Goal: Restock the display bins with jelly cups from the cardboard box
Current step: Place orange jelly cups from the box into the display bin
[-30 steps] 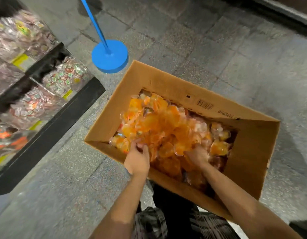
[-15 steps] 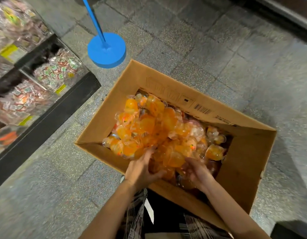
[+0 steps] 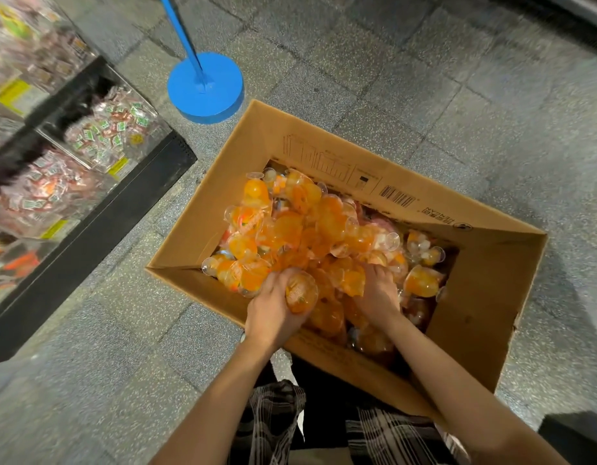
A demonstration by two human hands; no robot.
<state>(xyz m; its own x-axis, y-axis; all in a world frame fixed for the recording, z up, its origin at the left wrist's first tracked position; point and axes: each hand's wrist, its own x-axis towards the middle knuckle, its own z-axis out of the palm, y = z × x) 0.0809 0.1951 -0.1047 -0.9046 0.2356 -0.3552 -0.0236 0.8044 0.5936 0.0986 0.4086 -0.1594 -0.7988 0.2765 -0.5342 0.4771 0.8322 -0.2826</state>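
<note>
A clear plastic jelly cup of orange jelly (image 3: pixel 302 292) is gripped by the left hand (image 3: pixel 273 313). The right hand (image 3: pixel 379 293) is buried among cups beside that grip (its grip cannot be judged), inside the open brown cardboard box (image 3: pixel 485 307), presumably to gather a handful.

Cardboard box (image 3: pixel 485 297), far inner flap: black barcode (image 3: pixel 397 197), digits too small to read. Right of it, upside-down print, poss. "DENGAN", w/ small round logo beside. Left of barcode: printed table/diagram, illegible. Display bins (image 3: pixel 99 139) at left: yellow price tags (image 3: pixel 117 166), text blurred. Green-white sweet wrappers inside, wording unreadable.
</note>
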